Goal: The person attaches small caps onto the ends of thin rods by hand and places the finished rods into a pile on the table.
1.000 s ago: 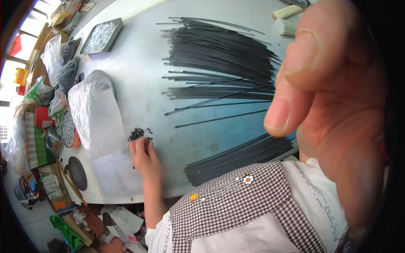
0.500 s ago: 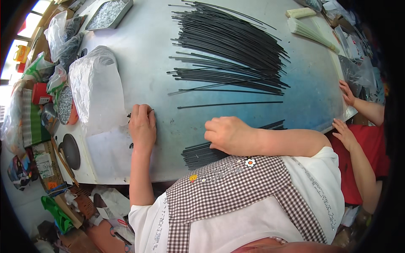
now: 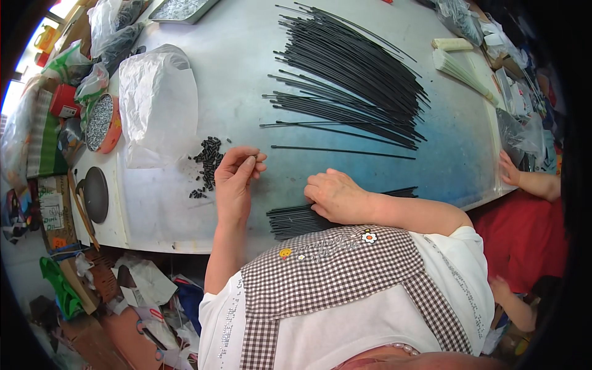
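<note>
My left hand (image 3: pixel 239 176) is raised just right of a pile of small black tube-like pieces (image 3: pixel 209 159). Its thumb and fingers are pinched together, with a dark bit, seemingly one of these small black pieces, at the tips. My right hand (image 3: pixel 336 196) is curled over a bundle of thin black rods (image 3: pixel 290 223) near the table's front edge. Whatever its fingers grip is hidden beneath them. Farther off, a single black rod (image 3: pixel 345 152) lies apart, below a big fanned heap of black rods (image 3: pixel 357 68).
A clear plastic bag (image 3: pixel 159 105) lies on the table (image 3: pixel 234 61) at left, by an orange tub of grey bits (image 3: pixel 102 123) and a dark round disc (image 3: pixel 95 194). A metal tray (image 3: pixel 182 12) stands far left. Pale rods (image 3: pixel 462 74) lie far right, and another person's hand (image 3: pixel 509 168) touches the right edge.
My left hand has lifted off the small black pieces, uncovering them, and moved right with fingertips pinched. My right hand stays by the near bundle. The other person's lower hand has dropped from the table edge.
</note>
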`<control>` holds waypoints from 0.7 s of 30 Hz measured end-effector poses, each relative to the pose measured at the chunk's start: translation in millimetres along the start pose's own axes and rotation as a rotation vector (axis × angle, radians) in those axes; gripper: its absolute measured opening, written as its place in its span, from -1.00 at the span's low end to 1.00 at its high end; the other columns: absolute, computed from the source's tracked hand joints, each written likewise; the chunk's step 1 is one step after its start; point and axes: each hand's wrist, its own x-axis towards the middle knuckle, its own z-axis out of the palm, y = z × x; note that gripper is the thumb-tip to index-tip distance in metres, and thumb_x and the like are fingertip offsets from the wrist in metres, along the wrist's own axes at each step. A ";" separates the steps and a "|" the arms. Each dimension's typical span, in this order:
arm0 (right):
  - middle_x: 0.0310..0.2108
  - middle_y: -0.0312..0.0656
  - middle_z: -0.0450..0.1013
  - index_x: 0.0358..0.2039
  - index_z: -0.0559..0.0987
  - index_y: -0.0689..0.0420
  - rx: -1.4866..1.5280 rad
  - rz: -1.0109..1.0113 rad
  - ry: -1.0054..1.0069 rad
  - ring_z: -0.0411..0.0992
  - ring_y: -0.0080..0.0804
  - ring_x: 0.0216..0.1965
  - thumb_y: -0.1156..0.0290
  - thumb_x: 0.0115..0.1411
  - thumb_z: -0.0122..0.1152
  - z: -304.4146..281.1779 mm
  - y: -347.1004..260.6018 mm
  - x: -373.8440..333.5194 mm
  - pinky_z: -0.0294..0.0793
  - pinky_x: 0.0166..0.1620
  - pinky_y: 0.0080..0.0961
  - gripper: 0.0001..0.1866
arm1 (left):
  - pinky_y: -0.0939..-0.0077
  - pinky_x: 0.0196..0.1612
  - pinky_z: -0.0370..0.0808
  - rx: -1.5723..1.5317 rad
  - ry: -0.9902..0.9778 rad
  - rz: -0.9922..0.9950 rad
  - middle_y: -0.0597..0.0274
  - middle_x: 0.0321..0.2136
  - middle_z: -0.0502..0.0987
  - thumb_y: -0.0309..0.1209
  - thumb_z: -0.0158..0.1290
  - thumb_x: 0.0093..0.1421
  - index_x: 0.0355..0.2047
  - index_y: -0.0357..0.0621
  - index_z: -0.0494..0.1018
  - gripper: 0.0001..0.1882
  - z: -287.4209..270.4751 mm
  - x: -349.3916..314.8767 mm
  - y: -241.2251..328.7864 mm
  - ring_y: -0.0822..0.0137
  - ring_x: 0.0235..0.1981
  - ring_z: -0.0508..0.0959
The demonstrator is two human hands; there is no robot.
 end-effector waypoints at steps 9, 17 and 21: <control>-0.41 -0.25 0.38 -0.41 0.48 0.10 -0.007 0.024 0.190 0.43 -0.26 -0.26 0.49 0.01 0.30 -6.3 -0.8 -3.6 0.34 -0.16 -0.32 -0.85 | 0.68 -0.31 0.44 -0.102 -0.020 -0.015 0.18 -0.32 0.63 -0.50 0.08 0.30 -0.17 -0.20 0.50 -0.89 -9.5 0.2 -7.6 0.49 -0.37 0.57; -0.43 -0.21 0.35 -0.42 0.44 0.10 -0.098 -0.054 0.024 0.41 -0.23 -0.30 0.54 0.03 0.22 -4.1 -0.5 -0.1 0.38 -0.15 -0.25 -0.87 | 0.69 -0.35 0.42 -0.138 -0.013 -0.033 0.24 -0.35 0.59 -0.45 0.02 0.35 -0.18 -0.19 0.47 -0.90 -10.1 1.1 -8.1 0.51 -0.42 0.51; -0.48 -0.19 0.36 -0.33 0.51 0.14 0.064 -0.040 0.390 0.43 -0.25 -0.42 0.61 0.03 0.25 -12.3 1.0 7.3 0.42 -0.37 -0.33 -0.82 | 0.68 -0.33 0.42 -0.174 -0.048 -0.013 0.25 -0.35 0.57 -0.42 0.01 0.37 -0.19 -0.19 0.46 -0.89 -11.3 2.2 -11.3 0.51 -0.42 0.50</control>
